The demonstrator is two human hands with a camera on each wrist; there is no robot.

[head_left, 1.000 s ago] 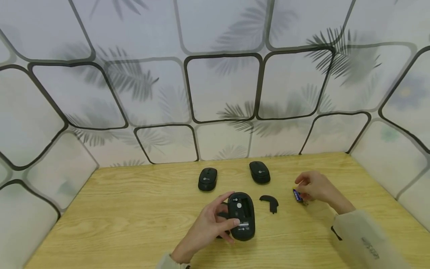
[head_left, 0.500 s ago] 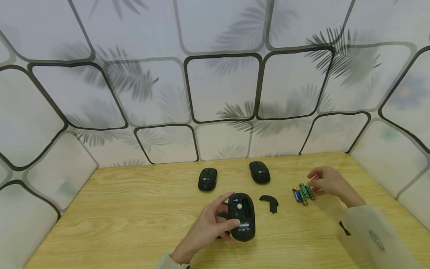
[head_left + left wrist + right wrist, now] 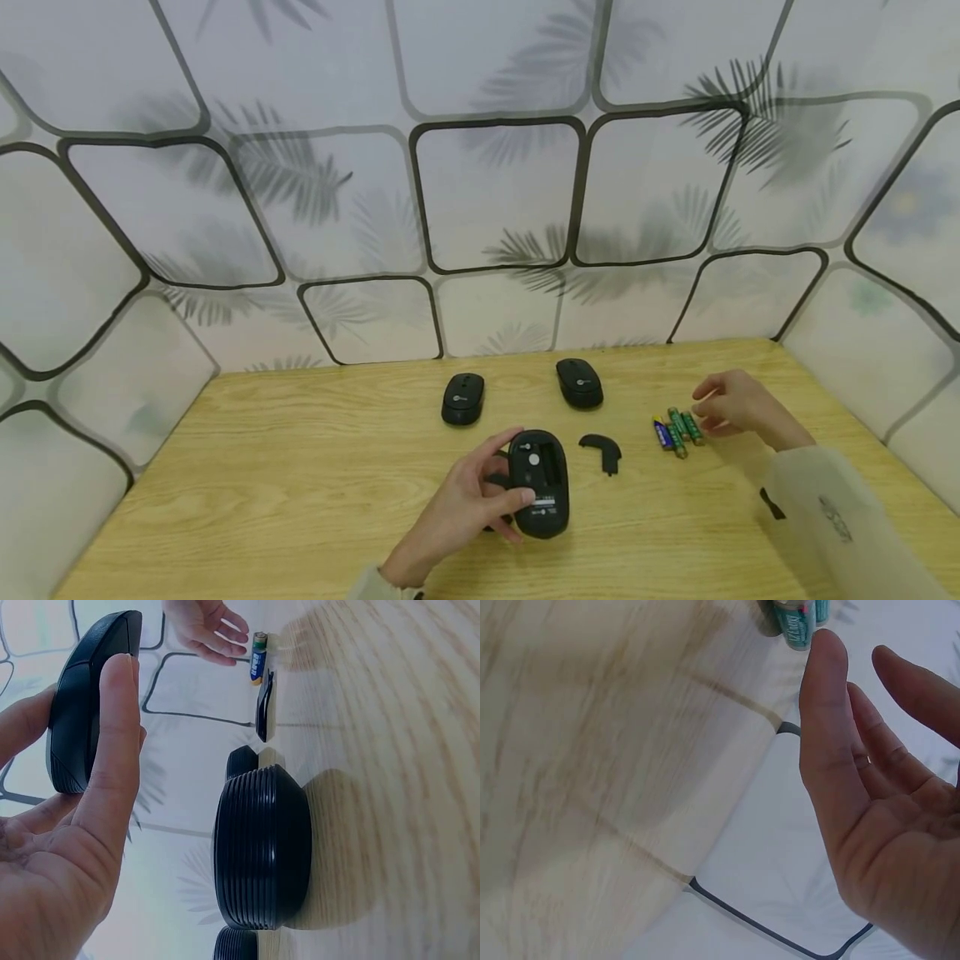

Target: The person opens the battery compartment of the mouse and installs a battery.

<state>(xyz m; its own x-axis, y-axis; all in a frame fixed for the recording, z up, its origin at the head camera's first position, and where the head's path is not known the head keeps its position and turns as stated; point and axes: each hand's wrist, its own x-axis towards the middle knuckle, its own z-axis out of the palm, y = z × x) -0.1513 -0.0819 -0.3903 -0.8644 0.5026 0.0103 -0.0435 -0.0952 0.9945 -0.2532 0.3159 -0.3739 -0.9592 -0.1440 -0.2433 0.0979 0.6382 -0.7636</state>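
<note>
My left hand [image 3: 468,492] holds a black computer mouse [image 3: 538,475] raised over the table, its underside turned up to the head camera and its battery slot uncovered. The thumb lies across the lower part, near the white label. In the left wrist view, another black mouse [image 3: 259,847] with a ridged end rests on the table below the held one; in the head view the left hand mostly hides it. My right hand [image 3: 738,408] hovers, fingers relaxed and holding nothing, just right of several green batteries [image 3: 681,430] and a blue-and-yellow battery [image 3: 663,434].
A black curved battery cover [image 3: 603,452] lies on the wooden table [image 3: 300,483] between the held mouse and the batteries. Two more black mice, one on the left [image 3: 462,399] and one on the right [image 3: 579,383], sit toward the back. A patterned curtain [image 3: 495,200] encloses the table's far side.
The right hand has moved right and back from the batteries, leaving the blue-and-yellow one on the table beside the green ones. The left hand and its mouse have stayed nearly still.
</note>
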